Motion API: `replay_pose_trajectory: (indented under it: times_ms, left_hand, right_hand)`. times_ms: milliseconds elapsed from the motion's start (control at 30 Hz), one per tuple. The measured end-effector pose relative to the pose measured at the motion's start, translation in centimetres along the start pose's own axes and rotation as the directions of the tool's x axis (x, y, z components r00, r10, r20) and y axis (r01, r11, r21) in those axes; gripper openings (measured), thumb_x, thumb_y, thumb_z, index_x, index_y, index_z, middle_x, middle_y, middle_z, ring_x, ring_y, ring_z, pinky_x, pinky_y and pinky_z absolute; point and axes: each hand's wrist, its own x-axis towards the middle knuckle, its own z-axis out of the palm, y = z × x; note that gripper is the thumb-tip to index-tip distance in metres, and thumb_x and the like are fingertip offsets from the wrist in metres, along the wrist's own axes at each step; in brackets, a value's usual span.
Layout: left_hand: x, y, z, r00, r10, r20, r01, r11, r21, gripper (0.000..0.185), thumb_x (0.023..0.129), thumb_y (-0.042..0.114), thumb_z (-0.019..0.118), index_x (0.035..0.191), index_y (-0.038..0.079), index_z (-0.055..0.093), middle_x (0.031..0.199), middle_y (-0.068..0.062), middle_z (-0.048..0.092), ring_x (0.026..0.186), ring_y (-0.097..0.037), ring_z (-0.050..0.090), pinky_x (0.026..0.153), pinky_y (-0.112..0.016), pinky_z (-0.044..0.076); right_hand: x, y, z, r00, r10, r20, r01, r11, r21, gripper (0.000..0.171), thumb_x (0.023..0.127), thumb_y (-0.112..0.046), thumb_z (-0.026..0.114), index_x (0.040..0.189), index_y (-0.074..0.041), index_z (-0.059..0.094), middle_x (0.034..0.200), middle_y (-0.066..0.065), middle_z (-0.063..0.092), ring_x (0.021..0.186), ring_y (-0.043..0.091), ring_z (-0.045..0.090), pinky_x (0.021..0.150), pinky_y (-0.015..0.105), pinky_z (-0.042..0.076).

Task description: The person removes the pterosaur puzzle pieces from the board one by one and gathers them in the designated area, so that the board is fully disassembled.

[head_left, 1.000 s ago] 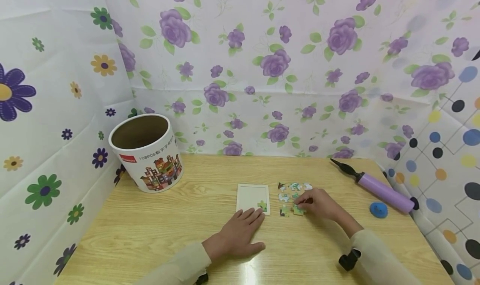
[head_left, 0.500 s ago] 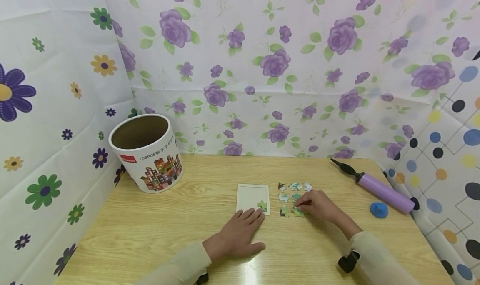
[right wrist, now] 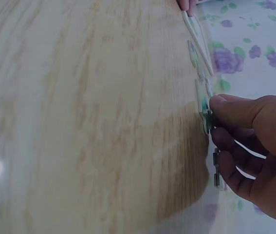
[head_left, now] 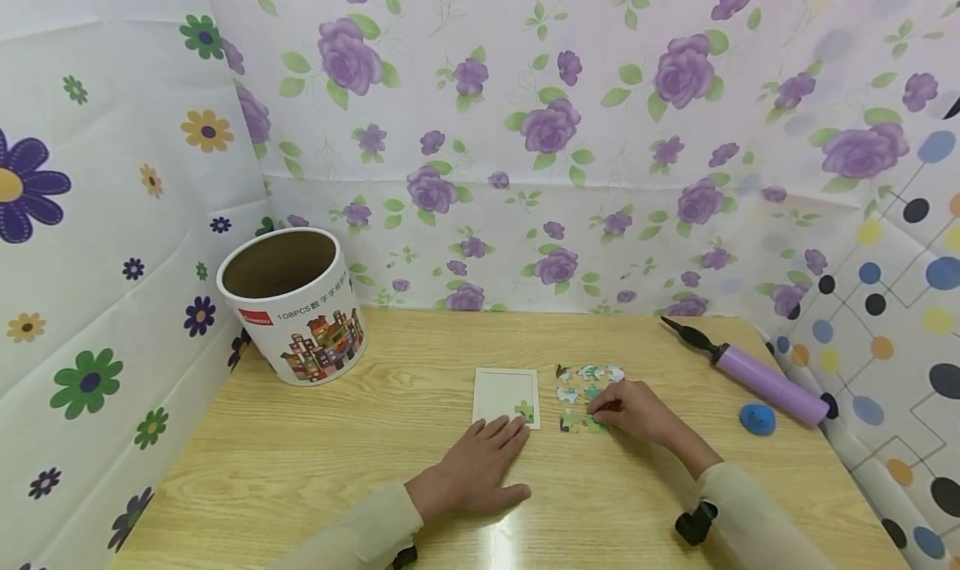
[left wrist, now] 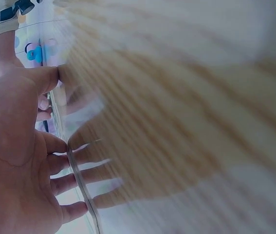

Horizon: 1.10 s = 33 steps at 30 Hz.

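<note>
We see the right hand (head_left: 637, 412) pinching a green puzzle piece (head_left: 596, 425) on the table (head_left: 300, 470), at the loose pieces' six o'clock; the left hand (head_left: 476, 466), fingers spread flat, presses the white puzzle tray (head_left: 504, 391) at its six o'clock edge.

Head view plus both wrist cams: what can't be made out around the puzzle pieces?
- Head view: the small green jigsaw piece under the right hand is mostly covered by its fingers; its print is too small to read.
- Left wrist view: the left hand fills the frame and the wooden table is blurred.
- Right wrist view: pieces show edge-on only.
</note>
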Motion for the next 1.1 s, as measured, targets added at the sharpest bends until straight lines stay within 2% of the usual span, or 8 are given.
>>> replay_pose_trajectory:
  times_ms: [200,367,633,867,1100]
  left_hand:
    - [0.0,0.0,0.1,1.0,-0.002,0.001,0.002,1.0,0.004,0.083,0.103,0.065,0.035,0.164,0.011,0.022,0.17,-0.005,0.02,0.156,-0.025,0.021,0.122,-0.051,0.026]
    - [-0.1,0.1,-0.1,1.0,-0.006,0.007,0.006,1.0,0.004,0.082,0.104,0.064,0.036,0.164,0.011,0.022,0.17,-0.005,0.019,0.156,-0.026,0.021,0.123,-0.05,0.025]
    - [-0.2,0.3,-0.4,1.0,-0.004,0.012,0.004,1.0,0.011,0.081,0.104,0.063,0.036,0.164,0.01,0.024,0.17,-0.006,0.019,0.156,-0.026,0.022,0.123,-0.049,0.026]
    - [-0.2,0.2,-0.1,1.0,-0.003,0.005,0.003,1.0,-0.002,0.081,0.104,0.064,0.035,0.164,0.01,0.024,0.171,-0.005,0.018,0.156,-0.026,0.021,0.123,-0.049,0.026]
    - [-0.4,0.2,-0.1,0.999,0.034,-0.015,-0.035,0.999,-0.042,0.074,0.106,0.059,0.035,0.164,0.014,0.025,0.171,-0.004,0.019,0.156,-0.031,0.021,0.122,-0.054,0.026]
  right_hand:
    - [0.7,-0.8,-0.2,1.0,-0.014,-0.018,0.013,1.0,-0.025,0.009,0.093,-0.014,0.076,0.1,-0.016,0.081,0.096,-0.006,0.077,0.083,0.005,0.067,0.071,0.024,0.056]
    - [2.0,-2.0,-0.2,0.997,-0.065,-0.034,0.064,0.998,-0.027,0.011,0.094,-0.015,0.076,0.104,-0.012,0.08,0.096,-0.005,0.076,0.081,0.005,0.067,0.071,0.026,0.056]
    - [4.4,-3.4,1.4,0.997,-0.081,-0.007,0.081,0.997,0.01,0.015,0.094,-0.016,0.075,0.108,-0.009,0.079,0.096,-0.005,0.075,0.083,0.005,0.066,0.072,0.026,0.056]
    - [6.1,-4.5,3.1,0.998,-0.06,0.031,0.059,0.998,0.019,0.019,0.096,-0.018,0.074,0.113,-0.012,0.078,0.101,-0.004,0.075,0.085,0.006,0.066,0.072,0.026,0.056]
    - [7.3,-5.1,4.2,0.997,-0.034,0.066,0.032,0.999,0.031,0.02,0.096,-0.019,0.074,0.115,-0.015,0.078,0.099,-0.008,0.074,0.084,0.004,0.065,0.073,0.027,0.056]
